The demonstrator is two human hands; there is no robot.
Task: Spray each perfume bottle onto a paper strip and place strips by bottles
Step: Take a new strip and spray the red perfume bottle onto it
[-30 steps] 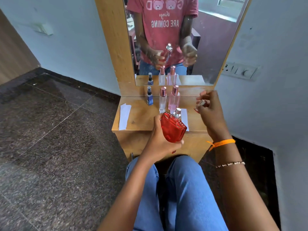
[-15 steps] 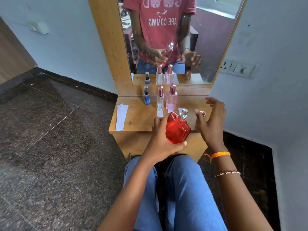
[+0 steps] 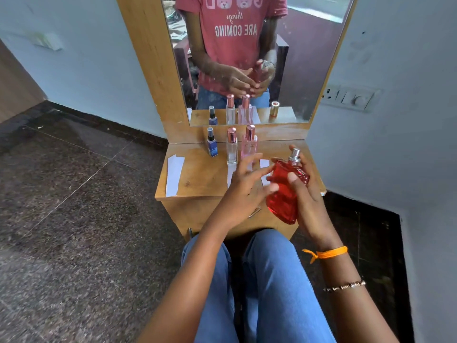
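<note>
Two hands meet at the red perfume bottle (image 3: pixel 284 191), held in the air over the front edge of the wooden dressing table (image 3: pixel 197 179). The right hand (image 3: pixel 305 194) has its fingers and thumb wrapped round the bottle from behind, clamped on its body, with the silver spray nozzle (image 3: pixel 294 154) uncapped and tilted toward 1 o'clock. The left hand (image 3: pixel 244 186) lies at the bottle's 9 o'clock with fingers spread and nearly straight, fingertips at the glass but not curled round it.

At 11 o'clock from the grip, three bottles stand upright along the back of the table: a pink bottle (image 3: pixel 249 144), a clear bottle (image 3: pixel 231 147) and a small blue bottle (image 3: pixel 212 146). White paper strips (image 3: pixel 264 164) show partly behind the hands, in front of the pink and clear bottles. At 9 o'clock, well apart, another paper strip (image 3: pixel 174 174) lies flat near the table's left edge. The mirror (image 3: pixel 309 58) reflects a gold cap (image 3: pixel 274 108) standing on the table.
</note>
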